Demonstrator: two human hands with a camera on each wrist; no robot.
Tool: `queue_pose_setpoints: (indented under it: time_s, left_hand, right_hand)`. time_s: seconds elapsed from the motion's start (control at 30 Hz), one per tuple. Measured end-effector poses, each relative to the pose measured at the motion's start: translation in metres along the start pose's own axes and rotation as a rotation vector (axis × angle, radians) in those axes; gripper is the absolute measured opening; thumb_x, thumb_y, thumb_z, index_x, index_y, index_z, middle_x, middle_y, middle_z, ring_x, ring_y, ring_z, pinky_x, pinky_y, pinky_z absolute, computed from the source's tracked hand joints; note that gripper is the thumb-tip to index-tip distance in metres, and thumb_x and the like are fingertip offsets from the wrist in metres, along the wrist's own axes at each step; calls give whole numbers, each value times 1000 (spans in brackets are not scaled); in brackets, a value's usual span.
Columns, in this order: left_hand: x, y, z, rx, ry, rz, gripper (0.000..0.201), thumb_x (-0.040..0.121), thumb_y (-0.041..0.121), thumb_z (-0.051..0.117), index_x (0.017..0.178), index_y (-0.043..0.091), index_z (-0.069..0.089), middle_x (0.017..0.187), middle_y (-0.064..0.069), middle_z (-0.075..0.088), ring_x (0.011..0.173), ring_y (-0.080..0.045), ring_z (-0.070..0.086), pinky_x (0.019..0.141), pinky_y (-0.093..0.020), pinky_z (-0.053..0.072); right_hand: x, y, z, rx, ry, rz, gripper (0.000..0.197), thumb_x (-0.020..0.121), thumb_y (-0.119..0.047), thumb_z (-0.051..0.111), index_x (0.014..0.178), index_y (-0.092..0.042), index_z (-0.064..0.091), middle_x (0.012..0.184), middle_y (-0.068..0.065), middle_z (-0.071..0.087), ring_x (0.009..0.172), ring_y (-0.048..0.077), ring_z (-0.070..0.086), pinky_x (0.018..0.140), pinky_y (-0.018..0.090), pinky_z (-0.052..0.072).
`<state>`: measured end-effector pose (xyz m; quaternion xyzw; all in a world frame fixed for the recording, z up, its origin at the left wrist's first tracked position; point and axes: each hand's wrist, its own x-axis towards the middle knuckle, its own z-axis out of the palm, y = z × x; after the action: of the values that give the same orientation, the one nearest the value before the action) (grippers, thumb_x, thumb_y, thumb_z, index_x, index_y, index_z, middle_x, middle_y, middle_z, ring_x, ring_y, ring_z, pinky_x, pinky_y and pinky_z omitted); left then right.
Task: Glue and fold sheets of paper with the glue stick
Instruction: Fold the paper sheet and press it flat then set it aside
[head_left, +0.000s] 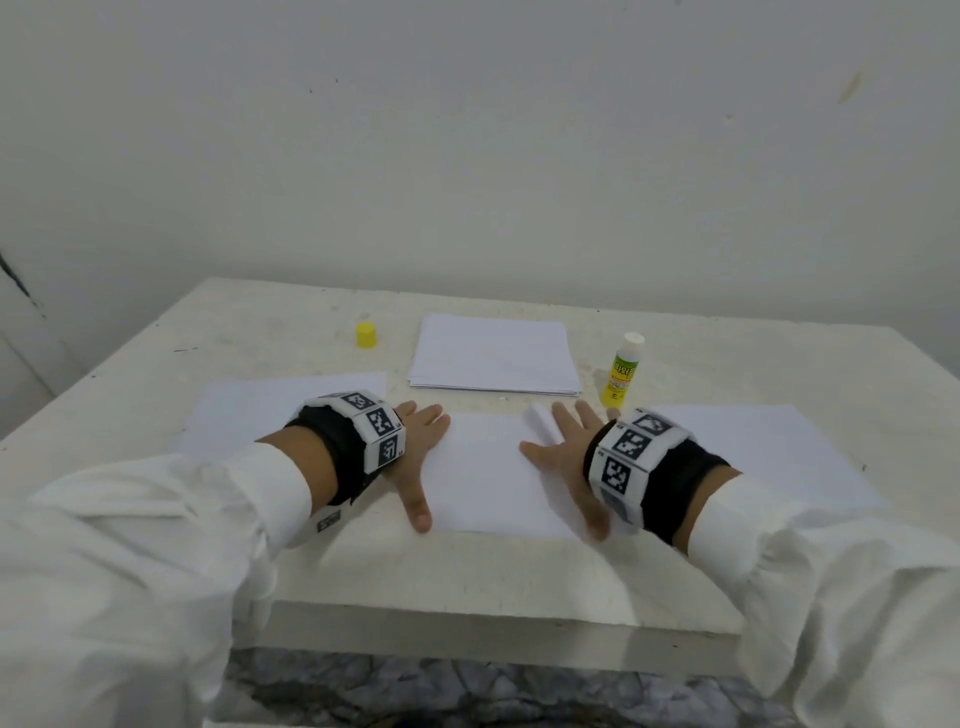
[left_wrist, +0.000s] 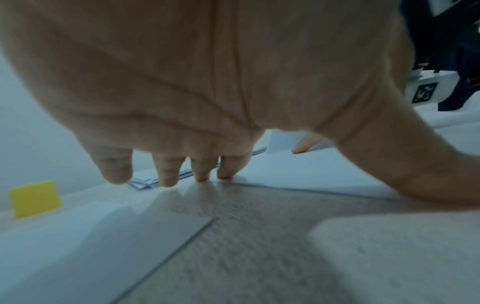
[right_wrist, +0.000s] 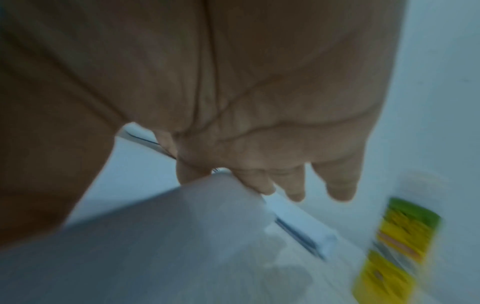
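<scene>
A: Head view first. Any containers on the table (head_left: 467, 566)?

B: Only the glue stick (head_left: 621, 371), at one o'clock from the middle sheet (head_left: 488, 478). Upright, uncapped, white glue showing at the top, yellow and green label below. Yellow cap (head_left: 366, 335) well apart at eleven o'clock, standing alone.

A: And the paper, biggest down?

B: Three loose white sheets flat in a row: left sheet (head_left: 249, 410) at nine o'clock, right sheet (head_left: 769, 457) at three o'clock, middle sheet between them. Then a neat stack (head_left: 493, 358) at twelve o'clock, between cap and glue stick.

A: Hands?

B: Left hand (head_left: 415, 452) flat on the middle sheet's left edge, fingers straight and spread, thumb pointing to six o'clock, holding nothing. Right hand (head_left: 563, 452) on the sheet's right part, fingers wide and fairly straight, thumb splayed toward nine o'clock. Far right corner of that sheet curled up against the index and middle fingers (right_wrist: 259, 185).

A: Anything hard to make out?

B: Plenty. Right wrist view badly blurred, label on the glue stick (right_wrist: 400, 236) smeared. Left wrist view mostly palm, cap (left_wrist: 35, 198) at its left edge. Parts of the left and right sheets hidden behind the banded wrists and white sleeves. Label text unreadable.
</scene>
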<state>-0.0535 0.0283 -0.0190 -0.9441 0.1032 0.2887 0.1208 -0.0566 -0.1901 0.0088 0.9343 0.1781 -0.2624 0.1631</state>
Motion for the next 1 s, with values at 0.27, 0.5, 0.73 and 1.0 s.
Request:
queue_pose_setpoints:
  time_s: [0.27,0.5,0.73,1.0]
  left_hand:
    - [-1,8,-5,112,54,-24,144,47,78,73,151,16,-4,158,-8,1,145,-31,1,117,-52,13]
    - [-4,9,-7,99,33,-33,143,51,75,75,152,16,-7,160,-7,-1,146,-29,3,117,-51,11]
    - [-4,11,-11,112,22,-24,138,48,76,75,150,15,3,154,-6,15,140,-29,18,113,-50,21]
    - [-10,13,-14,99,34,-25,132,46,74,77,146,14,14,149,-5,24,135,-27,26,110,-48,26]
  right_hand:
    - [10,-78,-16,-252,129,-193,80,93,-52,44,152,-18,4,159,8,-11,146,29,-9,113,55,-6]
    - [17,-70,-13,-41,-6,-240,109,78,-62,62,152,-20,-8,160,5,-9,147,27,5,115,51,14]
    - [-1,18,2,23,-110,-79,120,75,-57,69,150,-15,-15,159,6,-15,147,24,0,117,46,8]
    - [-8,48,11,22,-128,-37,123,74,-52,73,150,-12,-15,159,4,-13,147,23,1,117,42,12]
